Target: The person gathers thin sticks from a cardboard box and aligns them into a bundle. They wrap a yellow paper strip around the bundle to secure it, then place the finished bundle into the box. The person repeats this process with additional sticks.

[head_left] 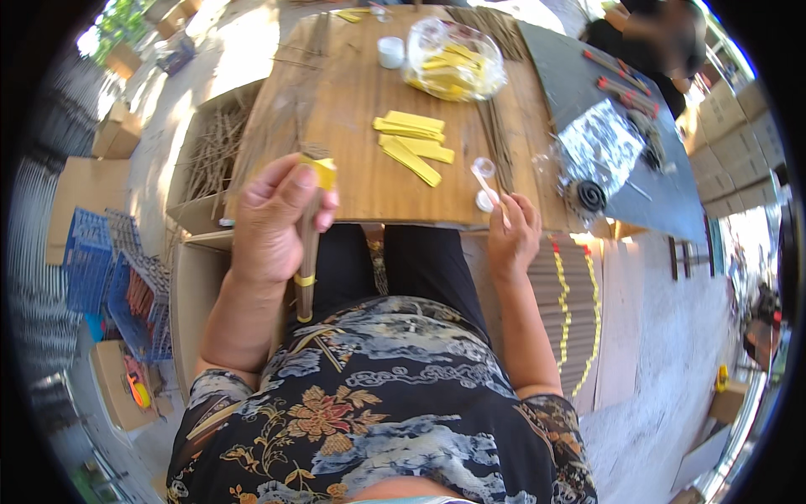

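Our left hand (pixel 273 218) gripped the bundle of sticks (pixel 309 252) before our lap; our right hand (pixel 515 235) pinched a thin pale stick (pixel 484 183) by the counter (pixel 336 101). A loosened grip could, we judged, scatter the bundle; a nudge (that white dish (pixel 484 201) sat close) could upset it.

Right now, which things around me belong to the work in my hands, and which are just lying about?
Seemingly in use:
- brown stick bundle, in the left hand
- thin white applicator, at the right hand
- small white pot
- loose yellow strips

Probably just lying about:
- silver foil sheet
- black coil
- blue plastic baskets
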A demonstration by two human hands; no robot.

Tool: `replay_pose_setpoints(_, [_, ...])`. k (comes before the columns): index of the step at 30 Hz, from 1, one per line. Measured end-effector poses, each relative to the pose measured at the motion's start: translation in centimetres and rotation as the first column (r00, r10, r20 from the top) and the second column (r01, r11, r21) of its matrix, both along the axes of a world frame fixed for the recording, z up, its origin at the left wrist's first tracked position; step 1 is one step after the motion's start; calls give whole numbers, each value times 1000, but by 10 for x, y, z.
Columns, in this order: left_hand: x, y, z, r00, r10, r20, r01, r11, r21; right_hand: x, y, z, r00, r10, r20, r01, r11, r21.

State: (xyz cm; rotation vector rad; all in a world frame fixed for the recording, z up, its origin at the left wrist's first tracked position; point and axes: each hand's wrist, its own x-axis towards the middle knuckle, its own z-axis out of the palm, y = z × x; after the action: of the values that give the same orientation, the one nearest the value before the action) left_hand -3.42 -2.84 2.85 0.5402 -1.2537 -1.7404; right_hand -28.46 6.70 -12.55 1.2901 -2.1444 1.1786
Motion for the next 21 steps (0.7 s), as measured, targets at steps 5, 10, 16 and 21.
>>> replay_pose_setpoints(5, [-18,-1,6,963,-205,-173,211,977,17,76,-2,91,262,667,697,-777,575,-258])
replay_pose_setpoints(10, [-31,1,7,925,-317,-211,317,948,-32,109,-41,101,-106,690,716,-940,164,-298])
replay_pose_setpoints(16, [-24,0,4,993,-42,109,82,912,-401,120,-45,99,135,859,493,-922,291,-255])
replay_pose_setpoints(21, [-23,5,6,957,195,213,-62,858,-509,127,-46,93,177,854,488,-870,368,-328])
